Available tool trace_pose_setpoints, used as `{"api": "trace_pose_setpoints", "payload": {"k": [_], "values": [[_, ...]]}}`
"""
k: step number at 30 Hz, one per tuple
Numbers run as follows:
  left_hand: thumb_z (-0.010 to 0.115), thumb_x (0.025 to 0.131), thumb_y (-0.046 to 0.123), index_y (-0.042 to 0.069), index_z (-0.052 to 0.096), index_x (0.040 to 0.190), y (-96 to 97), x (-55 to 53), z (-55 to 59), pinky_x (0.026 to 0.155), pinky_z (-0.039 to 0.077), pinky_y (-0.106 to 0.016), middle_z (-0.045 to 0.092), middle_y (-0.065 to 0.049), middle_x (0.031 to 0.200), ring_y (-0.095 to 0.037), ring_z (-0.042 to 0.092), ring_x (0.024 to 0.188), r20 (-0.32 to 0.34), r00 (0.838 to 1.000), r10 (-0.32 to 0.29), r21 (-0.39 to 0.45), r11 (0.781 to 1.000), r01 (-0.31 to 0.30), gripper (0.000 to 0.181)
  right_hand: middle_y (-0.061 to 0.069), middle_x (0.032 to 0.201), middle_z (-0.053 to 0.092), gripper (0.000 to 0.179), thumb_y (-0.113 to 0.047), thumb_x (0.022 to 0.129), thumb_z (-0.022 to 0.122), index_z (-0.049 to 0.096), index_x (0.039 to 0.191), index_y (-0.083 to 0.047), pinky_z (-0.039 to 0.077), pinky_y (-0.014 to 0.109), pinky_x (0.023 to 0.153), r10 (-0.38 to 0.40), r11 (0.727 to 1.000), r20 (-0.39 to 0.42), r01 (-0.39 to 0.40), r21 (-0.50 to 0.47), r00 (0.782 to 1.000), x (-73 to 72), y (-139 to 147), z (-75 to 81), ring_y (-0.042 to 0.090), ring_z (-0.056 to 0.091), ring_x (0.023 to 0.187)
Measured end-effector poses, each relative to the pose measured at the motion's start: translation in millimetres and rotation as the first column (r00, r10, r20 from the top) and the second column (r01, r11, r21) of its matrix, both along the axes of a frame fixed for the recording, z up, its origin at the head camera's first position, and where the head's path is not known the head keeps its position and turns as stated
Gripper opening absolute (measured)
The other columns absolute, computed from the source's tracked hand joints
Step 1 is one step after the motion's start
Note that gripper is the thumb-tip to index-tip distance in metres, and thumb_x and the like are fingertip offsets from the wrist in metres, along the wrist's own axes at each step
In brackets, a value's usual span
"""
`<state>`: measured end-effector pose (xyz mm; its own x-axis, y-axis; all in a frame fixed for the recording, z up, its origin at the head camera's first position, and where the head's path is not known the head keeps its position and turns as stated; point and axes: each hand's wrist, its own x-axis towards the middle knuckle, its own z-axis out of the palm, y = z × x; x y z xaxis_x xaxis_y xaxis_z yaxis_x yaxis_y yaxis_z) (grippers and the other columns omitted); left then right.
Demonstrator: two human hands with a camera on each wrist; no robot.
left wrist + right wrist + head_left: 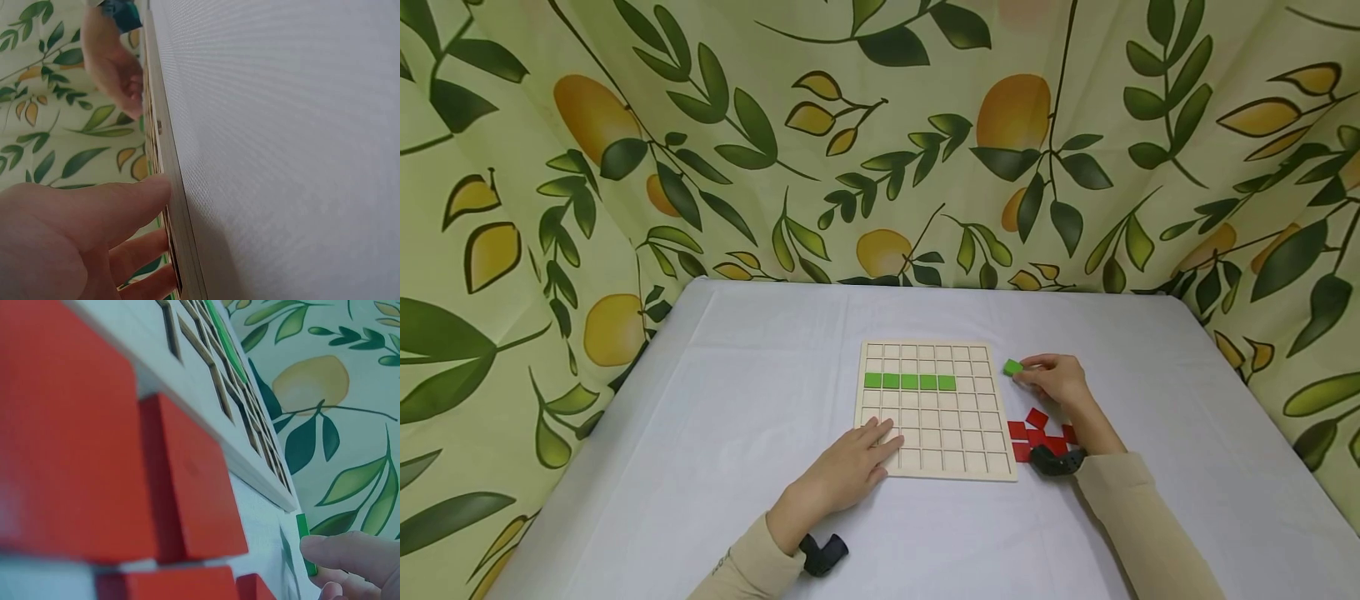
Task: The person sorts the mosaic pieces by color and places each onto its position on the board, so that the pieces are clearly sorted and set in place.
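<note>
In the head view my right hand (1056, 377) pinches a green square tile (1012, 367) between thumb and fingertips, just off the right edge of a pale wooden grid board (951, 477). The right wrist view shows that green tile (305, 544) on edge, with the thumb against it. Several green tiles (909, 382) fill the left part of the board's third row from the far side. My left hand (846, 467) rests with spread fingers on the near left corner of the board. Seen from the left wrist, the thumb (147, 194) lies along the board's side edge.
Red square tiles (1036, 437) lie in a loose cluster right of the board, partly hidden under my right wrist and its black camera strap (1056, 461). A white cloth (760, 350) covers the table. A leaf-and-fruit patterned curtain (880, 167) hangs behind and at the sides.
</note>
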<state>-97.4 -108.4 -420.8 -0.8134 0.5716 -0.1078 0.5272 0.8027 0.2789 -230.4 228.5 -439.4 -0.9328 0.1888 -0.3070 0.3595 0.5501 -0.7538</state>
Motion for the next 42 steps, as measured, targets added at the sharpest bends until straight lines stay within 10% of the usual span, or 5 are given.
{"api": "trace_pose_setpoints", "payload": {"k": [42], "values": [[0.051, 0.099, 0.021, 0.012, 0.046, 0.143, -0.3, -0.6, -1.2, 0.117, 0.038, -0.046, 0.040, -0.012, 0.154, -0.031, 0.037, 0.144, -0.022, 1.000, -0.008, -0.003, 1.000, 0.008, 0.045, 0.000, 0.069, 0.048, 0.040, -0.020, 0.085, 0.072, 0.065, 0.119, 0.000, 0.039, 0.023, 0.048, 0.168, 0.986, -0.081, -0.167, 0.021, 0.982, 11.3, -24, 5.9, 0.016, 0.046, 0.060]]}}
